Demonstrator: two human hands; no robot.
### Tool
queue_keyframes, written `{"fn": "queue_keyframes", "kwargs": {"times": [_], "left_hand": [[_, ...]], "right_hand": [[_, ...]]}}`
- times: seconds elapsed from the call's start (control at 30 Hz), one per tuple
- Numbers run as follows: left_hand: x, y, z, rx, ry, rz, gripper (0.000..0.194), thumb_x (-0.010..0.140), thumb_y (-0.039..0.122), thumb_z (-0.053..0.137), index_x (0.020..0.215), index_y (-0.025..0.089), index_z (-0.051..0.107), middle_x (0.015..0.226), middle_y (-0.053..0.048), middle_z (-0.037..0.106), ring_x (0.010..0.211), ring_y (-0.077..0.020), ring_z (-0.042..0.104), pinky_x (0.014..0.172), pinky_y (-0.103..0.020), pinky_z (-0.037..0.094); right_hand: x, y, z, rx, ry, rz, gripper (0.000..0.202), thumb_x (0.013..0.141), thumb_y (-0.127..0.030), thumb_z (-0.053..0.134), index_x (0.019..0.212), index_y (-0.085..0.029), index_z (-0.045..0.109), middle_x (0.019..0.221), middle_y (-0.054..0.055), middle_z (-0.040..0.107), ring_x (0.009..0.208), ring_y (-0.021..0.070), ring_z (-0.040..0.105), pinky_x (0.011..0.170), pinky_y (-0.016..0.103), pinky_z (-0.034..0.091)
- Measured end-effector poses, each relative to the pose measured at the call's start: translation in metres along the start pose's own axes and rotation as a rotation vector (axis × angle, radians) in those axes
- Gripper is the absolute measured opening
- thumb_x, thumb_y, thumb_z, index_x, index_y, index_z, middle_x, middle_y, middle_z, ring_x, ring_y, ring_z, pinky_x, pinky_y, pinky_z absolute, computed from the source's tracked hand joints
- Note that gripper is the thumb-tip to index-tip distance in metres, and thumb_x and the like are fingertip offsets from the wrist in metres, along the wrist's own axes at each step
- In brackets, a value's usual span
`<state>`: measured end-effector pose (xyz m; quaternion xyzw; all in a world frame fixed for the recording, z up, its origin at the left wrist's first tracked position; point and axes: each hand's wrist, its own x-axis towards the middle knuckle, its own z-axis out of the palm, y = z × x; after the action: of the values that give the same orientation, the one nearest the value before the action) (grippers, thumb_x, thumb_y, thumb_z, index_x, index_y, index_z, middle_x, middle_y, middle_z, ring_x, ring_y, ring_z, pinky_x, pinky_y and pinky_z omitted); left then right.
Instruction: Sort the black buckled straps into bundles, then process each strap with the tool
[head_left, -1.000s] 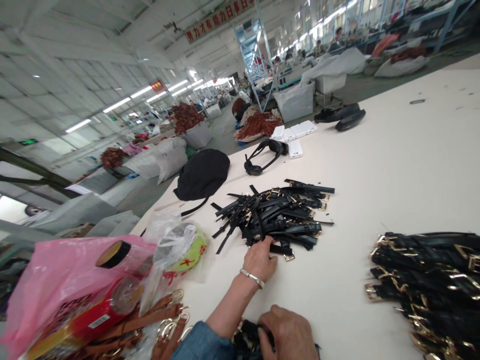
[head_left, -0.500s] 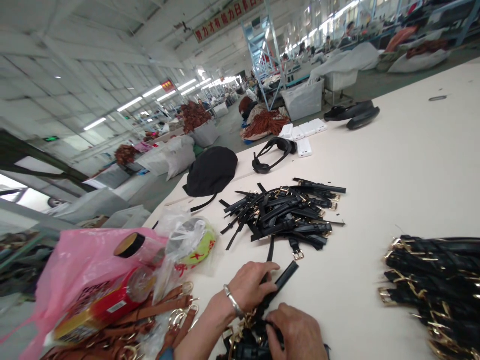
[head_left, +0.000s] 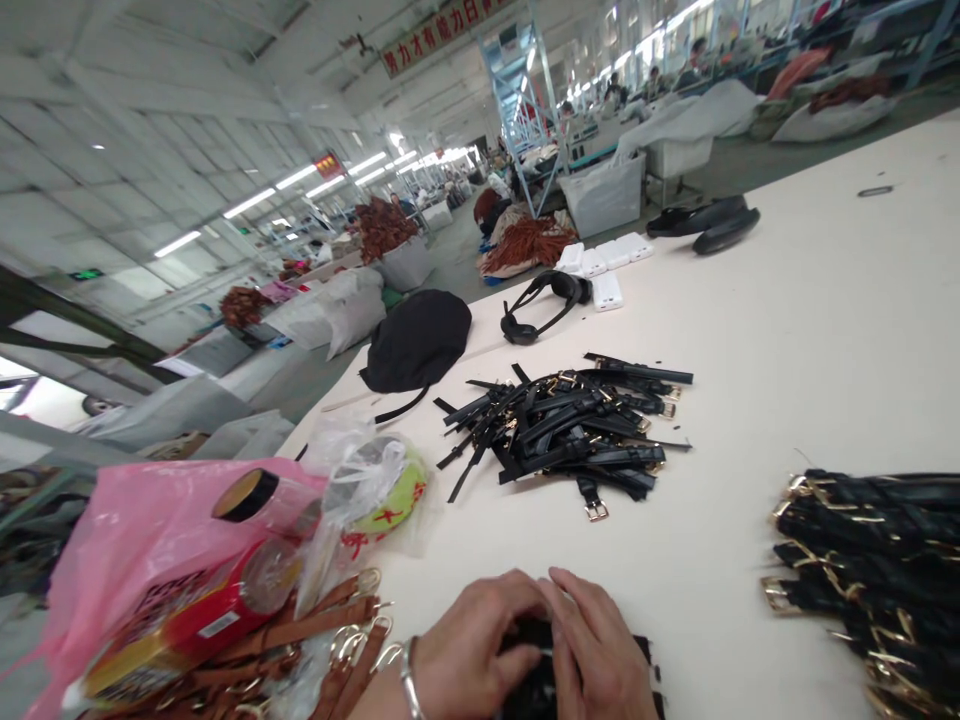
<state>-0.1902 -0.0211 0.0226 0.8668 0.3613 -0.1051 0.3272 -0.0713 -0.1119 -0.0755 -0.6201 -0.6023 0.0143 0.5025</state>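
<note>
A pale, smooth table [head_left: 735,400] has its far edge running on a slant. Near the far left corner lies a black cap [head_left: 420,340]; to its right, close to the far edge, are a black headset [head_left: 547,305], white boxes [head_left: 607,291] grouped beside it, and dark curved items [head_left: 724,225]. Farther right lies a small metal loop [head_left: 875,191]. A loose pile of black straps [head_left: 570,430] with gold buckles spreads mid-table, and a second strap pile [head_left: 885,570] lies toward the right. Toward the left edge are a pink bag [head_left: 150,510], a clear bag [head_left: 367,480] and brown straps [head_left: 300,635]. A partly hidden black bundle [head_left: 532,690] lies toward the near edge.
</note>
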Motion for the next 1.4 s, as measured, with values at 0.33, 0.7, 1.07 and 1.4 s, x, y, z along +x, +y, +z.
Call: {"fn": "queue_keyframes", "kwargs": {"times": [0.33,0.7,1.07,1.4], "left_hand": [[0.117,0.015,0.003,0.400,0.327,-0.057,0.045,0.080,0.009,0.044,0.122,0.025,0.046,0.097,-0.004,0.058,0.080,-0.0170,0.059,0.069,-0.027,0.045],[0.142,0.013,-0.002,0.577,0.523,-0.042,0.033,0.080,0.016,0.050,0.113,0.019,0.047,0.106,-0.008,0.052,0.102,-0.0252,0.043,0.084,-0.038,0.037],[0.104,0.000,-0.002,0.463,0.402,0.096,0.019,0.090,0.022,0.038,0.084,0.020,0.055,0.086,-0.002,0.056,0.076,-0.0153,0.053,0.074,-0.029,0.039],[0.154,0.059,0.007,0.213,0.425,0.053,0.022,0.087,0.026,0.042,0.107,0.024,0.051,0.090,-0.001,0.063,0.082,-0.0167,0.060,0.072,-0.026,0.042]], "right_hand": [[-0.010,0.000,0.011,0.070,-0.257,0.231,0.017,0.073,-0.012,0.053,0.079,-0.024,0.063,0.074,0.002,0.061,0.072,0.0186,0.052,0.066,0.032,0.035],[-0.008,-0.003,0.011,0.072,-0.255,0.269,0.015,0.070,-0.011,0.055,0.077,-0.023,0.062,0.074,0.001,0.060,0.074,0.0179,0.050,0.067,0.032,0.030],[-0.009,-0.003,0.014,0.044,-0.233,0.242,0.012,0.071,-0.012,0.056,0.074,-0.023,0.059,0.074,0.000,0.059,0.072,0.0175,0.049,0.067,0.032,0.028],[-0.011,0.000,0.014,0.061,-0.210,0.222,0.016,0.071,-0.012,0.055,0.079,-0.024,0.061,0.074,0.001,0.059,0.071,0.0183,0.048,0.065,0.031,0.028]]}}
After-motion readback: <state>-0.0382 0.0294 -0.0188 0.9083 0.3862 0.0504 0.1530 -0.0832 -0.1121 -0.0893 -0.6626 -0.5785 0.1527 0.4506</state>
